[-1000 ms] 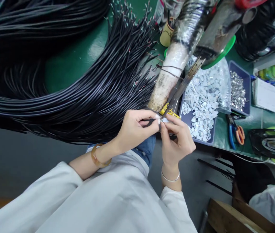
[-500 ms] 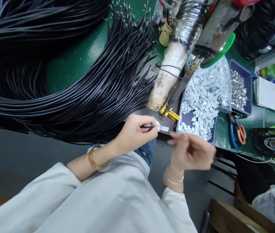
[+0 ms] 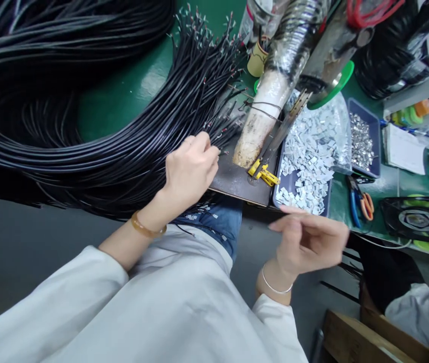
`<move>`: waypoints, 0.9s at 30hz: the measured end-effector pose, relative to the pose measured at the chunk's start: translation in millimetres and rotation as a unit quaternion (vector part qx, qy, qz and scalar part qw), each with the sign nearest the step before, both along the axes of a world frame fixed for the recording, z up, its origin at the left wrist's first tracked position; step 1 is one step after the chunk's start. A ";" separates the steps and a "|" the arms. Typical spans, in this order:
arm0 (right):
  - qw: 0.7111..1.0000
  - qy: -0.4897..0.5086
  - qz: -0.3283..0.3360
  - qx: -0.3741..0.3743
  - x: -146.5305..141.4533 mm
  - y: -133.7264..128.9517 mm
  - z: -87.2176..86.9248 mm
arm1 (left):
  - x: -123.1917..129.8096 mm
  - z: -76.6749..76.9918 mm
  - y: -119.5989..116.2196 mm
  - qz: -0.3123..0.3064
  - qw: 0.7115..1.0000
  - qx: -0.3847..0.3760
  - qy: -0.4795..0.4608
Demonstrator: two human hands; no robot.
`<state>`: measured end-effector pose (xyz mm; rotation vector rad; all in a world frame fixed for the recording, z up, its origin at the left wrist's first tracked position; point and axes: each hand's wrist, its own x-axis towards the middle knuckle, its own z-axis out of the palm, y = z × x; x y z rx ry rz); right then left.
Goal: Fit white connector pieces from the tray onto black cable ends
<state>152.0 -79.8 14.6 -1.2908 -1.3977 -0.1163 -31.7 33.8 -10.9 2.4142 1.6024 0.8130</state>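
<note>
My left hand [image 3: 192, 169] reaches palm down into the near edge of the black cables [image 3: 154, 126], its fingers curled closed around a cable end that they mostly hide. Stripped tips with bits of red and white wire [image 3: 224, 132] lie just past the fingertips. Off the table's front edge, close to the tray of small white pieces [image 3: 307, 169], hovers my right hand [image 3: 309, 242]. Its thumb and fingers are drawn together and slightly blurred; whatever they hold, if anything, cannot be made out. Several cables with white tips [image 3: 212, 216] rest on my lap.
A wrapped duct [image 3: 260, 116] and a metal arm with a yellow clip [image 3: 263, 174] rise behind the board's edge [image 3: 233, 181]. Rightward are a bin of metal parts [image 3: 362, 141], pliers [image 3: 360, 201], a notepad [image 3: 406, 148] and a black fan [image 3: 421, 219]. Another person's sleeve [image 3: 413, 312] shows low right.
My left hand has moved left and up to the cable bundle; the white-tipped cable it held has left its fingers. My right hand has shifted slightly right and down. The camera view has turned a little.
</note>
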 end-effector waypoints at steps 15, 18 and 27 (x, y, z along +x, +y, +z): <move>0.877 -0.182 -0.091 -0.435 117.4 55.7 -0.4 | -15.2 39.2 -33.4 -0.190 0.752 -0.308 -0.551; 0.878 -0.200 -0.092 -0.425 111.7 58.1 0.1 | -13.4 41.1 -45.8 -0.271 0.655 -0.508 -0.490; 0.978 -0.035 -0.116 -0.170 52.4 33.1 -1.0 | 18.7 4.1 -36.6 -0.188 0.570 -0.553 -0.578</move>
